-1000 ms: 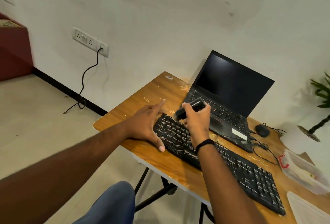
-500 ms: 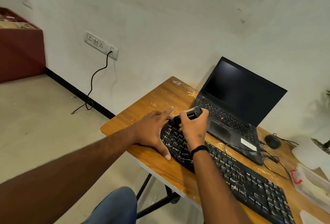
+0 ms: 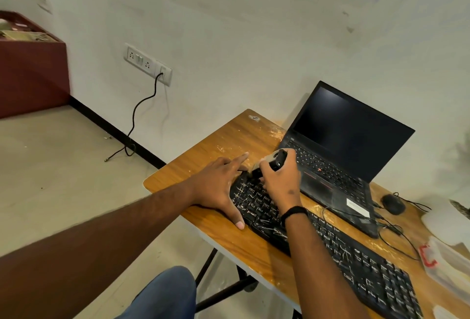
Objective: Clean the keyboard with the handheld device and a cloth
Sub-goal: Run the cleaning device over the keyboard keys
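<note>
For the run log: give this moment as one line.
right hand: grips handheld device | nozzle: on keyboard left end | left hand: flat, steadying keyboard

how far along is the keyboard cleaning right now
Early. The right hand grips the handheld device with its nozzle at the far left end of the keyboard, and the left hand lies flat, steadying that end. The keys nearer the camera show white debris. No cloth is visible, so wiping is left.
</note>
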